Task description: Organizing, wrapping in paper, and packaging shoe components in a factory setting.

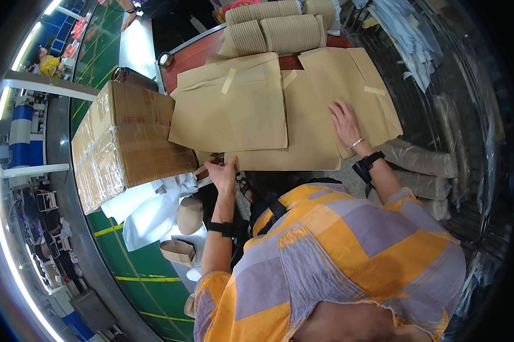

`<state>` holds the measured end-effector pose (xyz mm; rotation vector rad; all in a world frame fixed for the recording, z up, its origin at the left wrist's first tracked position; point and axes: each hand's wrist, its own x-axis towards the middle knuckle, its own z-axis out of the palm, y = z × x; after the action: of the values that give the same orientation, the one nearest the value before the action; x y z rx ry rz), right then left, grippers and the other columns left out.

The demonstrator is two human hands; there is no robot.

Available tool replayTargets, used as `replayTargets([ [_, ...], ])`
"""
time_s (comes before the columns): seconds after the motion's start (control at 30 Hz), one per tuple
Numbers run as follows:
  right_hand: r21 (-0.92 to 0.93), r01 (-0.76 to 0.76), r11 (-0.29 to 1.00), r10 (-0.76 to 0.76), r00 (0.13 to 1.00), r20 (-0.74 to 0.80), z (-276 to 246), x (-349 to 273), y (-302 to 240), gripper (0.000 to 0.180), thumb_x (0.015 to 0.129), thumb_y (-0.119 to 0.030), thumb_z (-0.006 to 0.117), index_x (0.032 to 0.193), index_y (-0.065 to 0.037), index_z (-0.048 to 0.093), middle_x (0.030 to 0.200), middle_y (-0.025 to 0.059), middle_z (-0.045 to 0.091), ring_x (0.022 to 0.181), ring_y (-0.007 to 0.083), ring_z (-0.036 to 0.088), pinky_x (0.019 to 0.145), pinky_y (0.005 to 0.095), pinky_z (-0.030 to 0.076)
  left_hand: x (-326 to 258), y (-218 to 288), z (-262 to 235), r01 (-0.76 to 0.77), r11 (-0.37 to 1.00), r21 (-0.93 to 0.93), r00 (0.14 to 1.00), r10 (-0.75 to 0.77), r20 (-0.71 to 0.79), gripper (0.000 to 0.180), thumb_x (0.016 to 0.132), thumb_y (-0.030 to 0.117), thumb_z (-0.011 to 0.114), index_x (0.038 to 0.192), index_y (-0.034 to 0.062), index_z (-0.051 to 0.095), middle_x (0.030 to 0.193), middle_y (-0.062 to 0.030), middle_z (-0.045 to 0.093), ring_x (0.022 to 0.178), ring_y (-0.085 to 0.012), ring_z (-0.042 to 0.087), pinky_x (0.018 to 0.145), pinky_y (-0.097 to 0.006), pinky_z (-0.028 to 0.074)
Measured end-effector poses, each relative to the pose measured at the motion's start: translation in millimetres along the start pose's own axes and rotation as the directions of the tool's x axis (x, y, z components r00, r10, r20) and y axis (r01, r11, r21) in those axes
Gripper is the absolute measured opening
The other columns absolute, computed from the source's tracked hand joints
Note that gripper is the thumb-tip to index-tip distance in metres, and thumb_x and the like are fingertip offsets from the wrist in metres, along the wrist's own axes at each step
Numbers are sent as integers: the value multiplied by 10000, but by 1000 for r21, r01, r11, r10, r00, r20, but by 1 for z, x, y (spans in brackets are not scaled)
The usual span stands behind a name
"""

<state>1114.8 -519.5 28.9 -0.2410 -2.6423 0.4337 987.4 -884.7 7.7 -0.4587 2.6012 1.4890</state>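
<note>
Large brown paper sheets (314, 137) lie spread in front of me, overlapping, with strips of pale tape on them. My right hand (344, 124) rests palm down on the right part of the sheets, fingers stretched out. At their near left corner is my left hand (221, 172), its thumb and fingers apart beside the paper edge. I see nothing held in it, though the fingertips are partly hidden. A smaller brown sheet (228, 117) lies on top at the left, with one tape strip across its upper part.
A taped cardboard box (148, 137) stands left of the sheets. Rolls of ribbed tan material (274, 34) lie at the back of the red tabletop (197, 57), near a tape roll (165, 59). White sheeting (151, 214) hangs below the box. Plastic-wrapped bundles (422, 159) are at the right.
</note>
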Motion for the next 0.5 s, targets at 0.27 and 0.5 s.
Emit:
replayTargets([
  [0.27, 144, -104, 984, 115, 991, -73, 38, -4, 26, 296, 828, -24, 500, 1119, -36, 550, 1176, 126, 491, 1082, 323, 467, 940, 392, 403, 24, 33, 9, 280, 932, -229, 780, -82, 620, 380, 733, 137, 693, 1046, -58, 601, 949, -132, 642, 822, -244, 640, 684, -354, 533],
  [0.5, 94, 17, 995, -9, 996, -85, 43, 12, 27, 306, 874, -50, 469, 1173, -44, 531, 1202, 148, 475, 1102, 337, 454, 964, 409, 373, -6, 90, -7, 190, 908, -373, 879, 12, 477, 267, 734, 23, 656, 980, -71, 612, 940, -151, 647, 830, -242, 648, 681, -352, 540],
])
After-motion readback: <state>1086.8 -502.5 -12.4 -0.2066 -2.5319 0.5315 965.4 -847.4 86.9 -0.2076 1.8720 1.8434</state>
